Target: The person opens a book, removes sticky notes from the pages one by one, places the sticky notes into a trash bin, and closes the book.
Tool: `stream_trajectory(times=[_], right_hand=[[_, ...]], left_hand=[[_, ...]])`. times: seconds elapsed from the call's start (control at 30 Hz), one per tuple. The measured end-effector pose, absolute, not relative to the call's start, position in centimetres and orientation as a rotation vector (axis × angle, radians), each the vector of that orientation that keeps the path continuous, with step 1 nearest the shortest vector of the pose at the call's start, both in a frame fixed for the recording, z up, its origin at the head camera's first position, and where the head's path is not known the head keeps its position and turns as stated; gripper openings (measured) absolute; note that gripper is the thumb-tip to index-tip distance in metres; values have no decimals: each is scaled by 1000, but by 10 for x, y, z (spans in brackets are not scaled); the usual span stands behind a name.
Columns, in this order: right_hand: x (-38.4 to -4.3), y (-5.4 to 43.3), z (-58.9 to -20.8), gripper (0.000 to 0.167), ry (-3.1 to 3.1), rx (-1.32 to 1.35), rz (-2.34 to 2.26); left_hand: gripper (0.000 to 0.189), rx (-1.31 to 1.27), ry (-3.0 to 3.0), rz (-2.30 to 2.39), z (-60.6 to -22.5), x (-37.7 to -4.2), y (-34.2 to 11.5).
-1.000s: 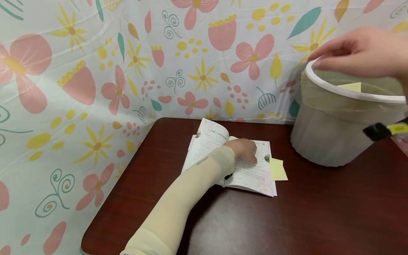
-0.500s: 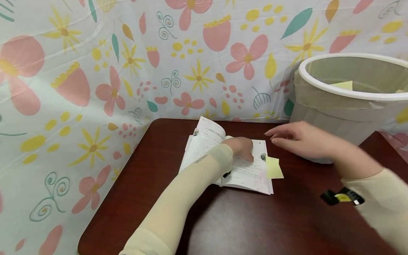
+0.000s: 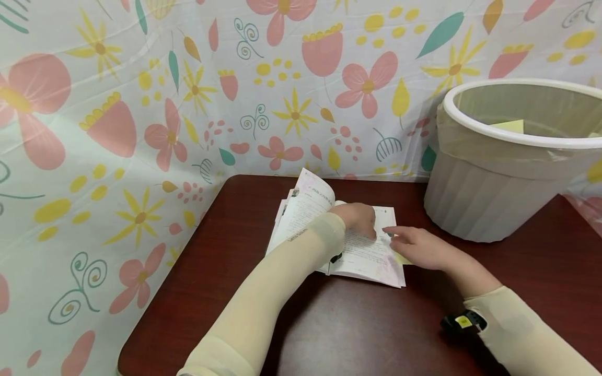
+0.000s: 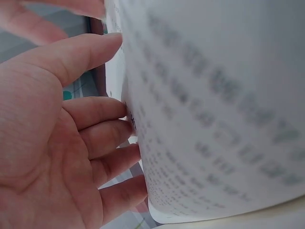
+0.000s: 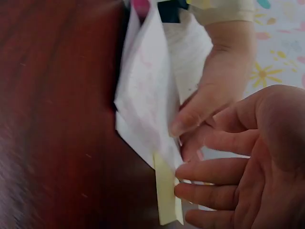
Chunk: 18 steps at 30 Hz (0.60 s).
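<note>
An open book point(image 3: 369, 263) with printed pages lies on the dark wooden table. My left hand point(image 3: 356, 216) rests on its pages, the fingers loosely bent against the paper in the left wrist view. At the book's right edge is my right hand point(image 3: 420, 248), its fingers extended over a yellow sticky note point(image 5: 165, 193) that sticks out from a page. In the right wrist view, some right fingertips lie against the edge of the note, but no pinch shows. In the head view, the right hand hides most of the note.
A pale waste bin point(image 3: 489, 183) lined with a clear bag stands on the table at the right. Inside it a piece of yellow paper point(image 3: 510, 126) shows. A flower-patterned cloth point(image 3: 188, 130) hangs behind and to the left of the table.
My right hand has come down from the bin's rim, moving left to the sticky note at the book's edge. The left hand has stayed on the pages.
</note>
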State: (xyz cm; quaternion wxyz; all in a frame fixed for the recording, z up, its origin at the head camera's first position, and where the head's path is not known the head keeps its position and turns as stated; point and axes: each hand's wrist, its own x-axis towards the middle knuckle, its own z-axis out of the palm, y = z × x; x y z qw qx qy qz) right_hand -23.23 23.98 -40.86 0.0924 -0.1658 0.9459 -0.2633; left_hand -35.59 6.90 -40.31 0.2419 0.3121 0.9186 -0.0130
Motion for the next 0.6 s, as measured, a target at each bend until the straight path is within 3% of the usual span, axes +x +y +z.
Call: stream_trajectory(times=[0.27,0.6], right_hand=[[-223,232,-420,58,2812,-432,-741],[-222,236,-424,53,2792,-444,-885]], left_hand=[[30,863,2502,-62,-403,-355,71],[26,845,2511,-57,-405,-355,71]])
